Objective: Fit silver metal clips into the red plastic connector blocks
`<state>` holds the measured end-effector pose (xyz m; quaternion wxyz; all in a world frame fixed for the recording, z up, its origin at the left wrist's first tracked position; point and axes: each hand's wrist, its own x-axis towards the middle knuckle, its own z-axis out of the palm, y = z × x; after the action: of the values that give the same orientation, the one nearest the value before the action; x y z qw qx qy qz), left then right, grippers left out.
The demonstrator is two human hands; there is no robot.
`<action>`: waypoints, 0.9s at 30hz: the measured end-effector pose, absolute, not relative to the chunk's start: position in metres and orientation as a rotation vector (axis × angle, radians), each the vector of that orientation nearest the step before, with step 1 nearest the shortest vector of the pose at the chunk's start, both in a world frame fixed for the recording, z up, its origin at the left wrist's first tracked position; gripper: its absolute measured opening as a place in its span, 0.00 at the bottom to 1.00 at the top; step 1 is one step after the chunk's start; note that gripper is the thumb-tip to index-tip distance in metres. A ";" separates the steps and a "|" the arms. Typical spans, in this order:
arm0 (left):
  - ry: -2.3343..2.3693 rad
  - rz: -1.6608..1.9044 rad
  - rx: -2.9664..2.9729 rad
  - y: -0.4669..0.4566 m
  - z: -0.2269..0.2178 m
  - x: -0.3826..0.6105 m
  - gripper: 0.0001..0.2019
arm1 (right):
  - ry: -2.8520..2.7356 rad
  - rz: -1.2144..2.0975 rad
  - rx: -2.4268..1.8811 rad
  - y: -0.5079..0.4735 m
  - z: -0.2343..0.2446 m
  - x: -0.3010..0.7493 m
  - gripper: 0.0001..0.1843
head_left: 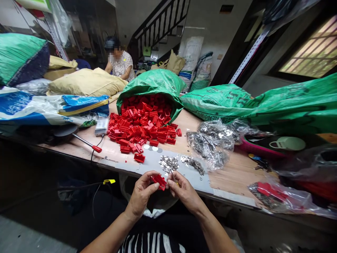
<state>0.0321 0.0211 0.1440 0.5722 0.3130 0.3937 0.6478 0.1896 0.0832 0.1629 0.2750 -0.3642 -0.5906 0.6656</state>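
Observation:
My left hand (141, 192) pinches a small red plastic part (159, 181) just in front of the table's near edge. My right hand (183, 189) is closed beside it, touching the part's right end and gripping a thin metal tool (173, 176) between its fingers. On the table behind them lie small heaps of shiny metal pieces (168, 162). Farther back, a pile of red plastic parts (142, 126) spills out of an open green sack (155, 84).
A wooden table (237, 172) carries clear bags of metal pieces (213, 140), green sacks (263, 102) at the right, blue and tan sacks (79, 84) at the left, and a red-handled tool (86, 143). Another person (119, 63) sits at the far end.

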 end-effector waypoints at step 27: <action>1.112 1.464 1.121 0.028 0.122 0.025 0.20 | -1.989 1.250 -1.101 0.083 0.144 0.190 0.10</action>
<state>0.0249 0.0277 0.1218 0.4743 0.4583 0.4545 0.5987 0.1897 0.0832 0.1438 0.2703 -0.4085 -0.7382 0.4639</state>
